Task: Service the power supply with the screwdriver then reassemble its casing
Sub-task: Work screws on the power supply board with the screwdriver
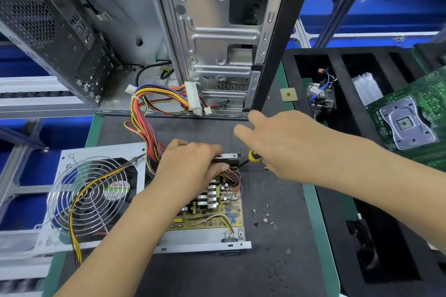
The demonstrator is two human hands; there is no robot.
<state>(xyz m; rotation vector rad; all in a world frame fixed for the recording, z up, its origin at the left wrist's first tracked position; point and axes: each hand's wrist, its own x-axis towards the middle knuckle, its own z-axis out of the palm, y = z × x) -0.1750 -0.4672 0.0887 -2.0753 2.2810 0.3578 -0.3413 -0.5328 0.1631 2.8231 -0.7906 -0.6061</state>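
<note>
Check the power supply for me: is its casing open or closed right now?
Open. The power supply shows its bare circuit board, and the fan cover lies flipped beside it, wires trailing between.

Probably a repair workshop: gutted computer case [217, 31], motherboard [410, 123].

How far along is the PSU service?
Done: fan lid is off beside the power supply, board exposed, loose screws on the mat. In hand: left hand grips the far wall by the wires; right hand hovers open over the screwdriver. Left: finish servicing, then refit the lid and screws.
</note>
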